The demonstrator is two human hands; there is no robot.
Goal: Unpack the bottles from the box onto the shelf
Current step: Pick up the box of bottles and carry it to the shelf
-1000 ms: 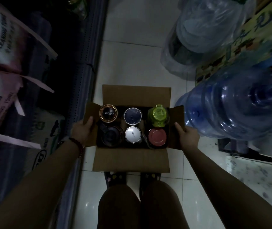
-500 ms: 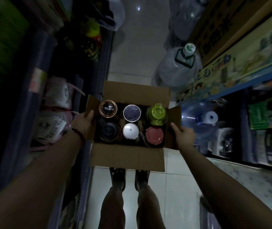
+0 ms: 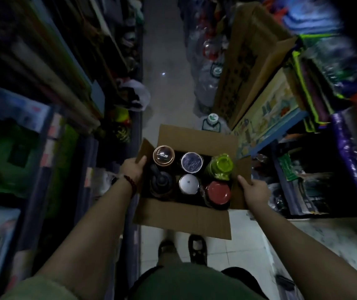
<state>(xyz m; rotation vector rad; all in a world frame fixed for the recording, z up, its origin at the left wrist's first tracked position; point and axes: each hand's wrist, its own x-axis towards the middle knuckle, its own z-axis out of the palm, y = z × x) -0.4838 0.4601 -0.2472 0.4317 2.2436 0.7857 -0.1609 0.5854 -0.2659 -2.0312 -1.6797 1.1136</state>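
Gripping box (image 3: 181,219) between both hands (image 3: 132,169) (image 3: 256,191)

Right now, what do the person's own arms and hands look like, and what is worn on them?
Both forearms are bare, with no gloves on the left hand or the right hand. The left wrist carries a bracelet of dark red round beads. Near the left shoulder the edge of a short greenish sleeve shows. No rings can be made out in the dim light.

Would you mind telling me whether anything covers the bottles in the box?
Nothing visible does: the cardboard box has its flaps folded out, exposing all six bottle tops. However, left hand and right hand both grip its sides.
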